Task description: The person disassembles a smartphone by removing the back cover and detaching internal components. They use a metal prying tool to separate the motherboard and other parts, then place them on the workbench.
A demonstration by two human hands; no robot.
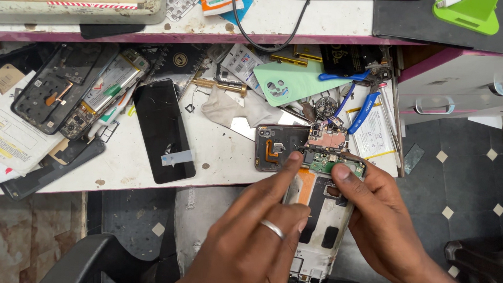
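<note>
Head view, left to right: a black phone screen (164,130) lies flat on the cluttered white counter (222,157). Beside it, the left hand (258,239), ring on one finger, has its grip pinched together on a thin tool, index tip by the opened phone's (319,219) circuit board (327,141). The right hand's (382,217) grip clamps that phone's upper edge, thumb pressing the board. Blue-handled pliers (363,112) lie beyond.

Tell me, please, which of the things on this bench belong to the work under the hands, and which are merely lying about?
In hand:
opened white-framed phone
green circuit board
left hand
right hand

Lying about:
black glass screen panel
mint-green plastic back cover
blue-handled pliers
dark gutted phone frame
grey crumpled cloth
</note>
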